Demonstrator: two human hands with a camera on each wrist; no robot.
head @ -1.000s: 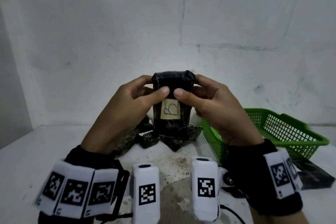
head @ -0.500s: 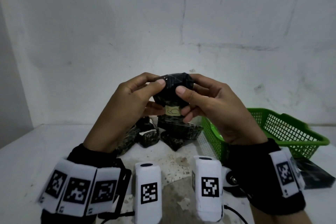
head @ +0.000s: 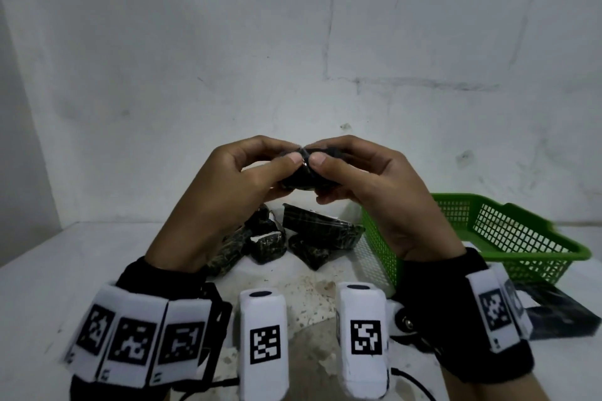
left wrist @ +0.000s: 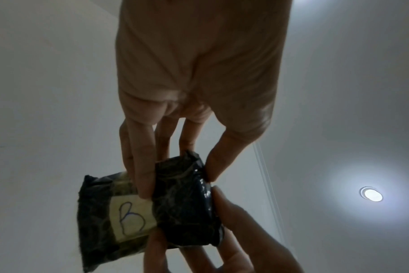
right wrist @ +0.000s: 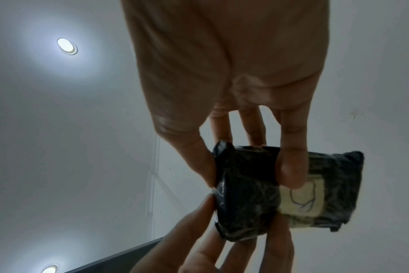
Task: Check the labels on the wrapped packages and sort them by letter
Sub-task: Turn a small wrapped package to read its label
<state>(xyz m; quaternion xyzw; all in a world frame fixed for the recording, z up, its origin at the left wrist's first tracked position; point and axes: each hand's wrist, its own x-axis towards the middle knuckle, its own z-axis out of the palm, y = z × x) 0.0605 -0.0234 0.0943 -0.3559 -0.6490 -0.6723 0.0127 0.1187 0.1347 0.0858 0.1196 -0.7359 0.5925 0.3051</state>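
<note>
Two hands meet in front of you above the white desk (head: pixel 39 277), and from largest to smallest this is what surrounds them. At 3 o'clock of your hands stands the green basket (head: pixel 508 238) on the desk; its mesh wall shows, but your right wrist hides most of its inside, so you cannot tell what lies in it. Just beside it at 4 o'clock lies a flat black object (head: pixel 560 312). At 6 o'clock, under your hands, a heap of dark wrapped packages (head: pixel 312 234) rests on the desk, touching one another. Your left hand (head: pixel 224 192) and right hand (head: pixel 378 192) both grasp one wrapped package (head: pixel 304 177), held off the desk, thumbs almost touching on top and fingers (left wrist: pixel 140 166) curled beneath. Its pale label (left wrist: pixel 131 216) faces down, marked "B" in the left wrist view.
</note>
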